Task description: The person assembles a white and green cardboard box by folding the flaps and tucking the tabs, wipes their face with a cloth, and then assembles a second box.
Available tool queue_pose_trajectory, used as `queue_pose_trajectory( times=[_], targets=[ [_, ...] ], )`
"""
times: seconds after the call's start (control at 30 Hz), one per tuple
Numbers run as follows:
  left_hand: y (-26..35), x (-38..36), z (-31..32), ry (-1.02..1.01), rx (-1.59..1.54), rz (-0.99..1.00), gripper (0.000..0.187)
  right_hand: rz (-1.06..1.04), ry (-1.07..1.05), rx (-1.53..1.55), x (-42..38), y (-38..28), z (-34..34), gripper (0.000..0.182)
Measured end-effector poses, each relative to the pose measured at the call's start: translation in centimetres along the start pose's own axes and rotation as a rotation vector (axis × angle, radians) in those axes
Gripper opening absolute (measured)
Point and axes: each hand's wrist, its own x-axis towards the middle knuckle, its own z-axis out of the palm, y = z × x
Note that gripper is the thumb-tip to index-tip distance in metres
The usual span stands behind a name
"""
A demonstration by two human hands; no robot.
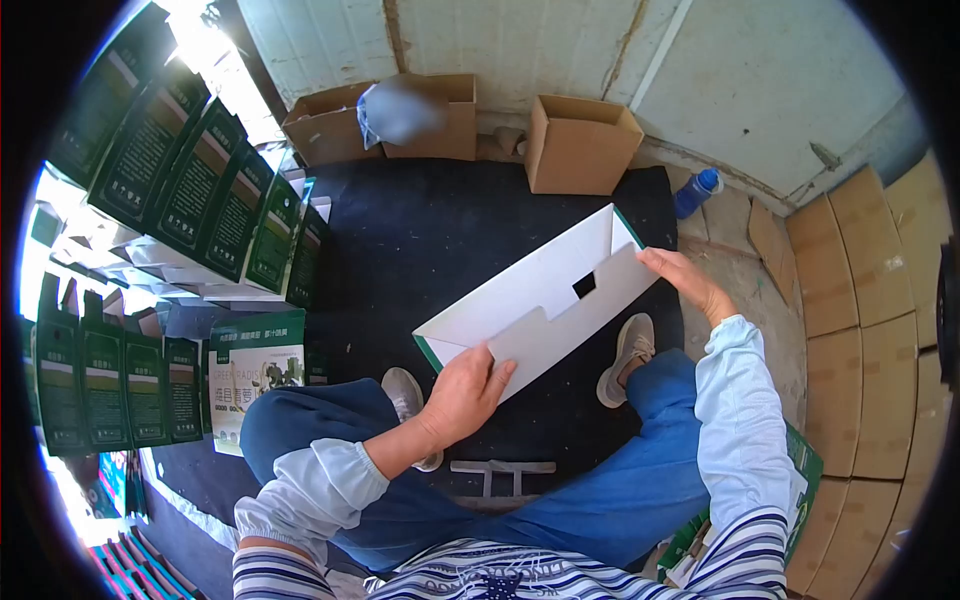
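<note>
Held at a slant over the black mat is a long cardboard carton [522, 292], white on the inside with green edges at its ends. A small square hole and a notched flap show in its white panels. My left hand [462, 393] grips its lower left end, thumb lying on the white flap. At the upper right end my right hand [692, 283] pinches the edge, with part of the fingers hidden behind the carton.
Green printed cartons [170, 170] stand stacked on the left, beside a green and white radish box [258, 370]. Brown boxes [580, 145] stand by the back wall, near a blue bottle [697, 192]. More brown cartons [840, 330] are piled right. My legs flank the black mat [420, 240].
</note>
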Motion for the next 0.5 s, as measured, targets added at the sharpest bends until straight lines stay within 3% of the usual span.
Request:
queue_pose_trajectory(
  times=[0.07, 0.17, 0.2, 0.27, 0.37, 0.5],
  targets=[
    [1.3, -0.3, -0.7, 0.13, -0.256, -0.143, 0.066, -0.097, 0.093, -0.039, -0.2, 0.4, 1.2, 0.048],
    [3.2, 0.0, -0.2, 0.296, -0.248, -0.058, 0.062, -0.35, 0.326, -0.409, -0.7, 0.9, 2.6, 0.052],
    [2.8, 0.2, -0.1, 0.336, -0.069, 0.018, 0.062, -0.394, 0.34, -0.489, -0.4, 0.6, 3.3, 0.065],
    [1.8, 0.7, 0.5, 0.407, 0.276, 0.17, 0.064, -0.407, 0.321, -0.669, -0.9, -0.7, 4.1, 0.071],
    [2.5, 0.7, 0.3, 0.343, 0.542, 0.207, 0.067, -0.423, 0.246, -0.927, -1.2, -1.2, 4.4, 0.083],
    [2.5, 1.1, 0.7, 0.216, 0.562, 0.196, 0.071, -0.466, 0.207, -1.094, -1.2, -1.2, 4.9, 0.082]
  ],
)
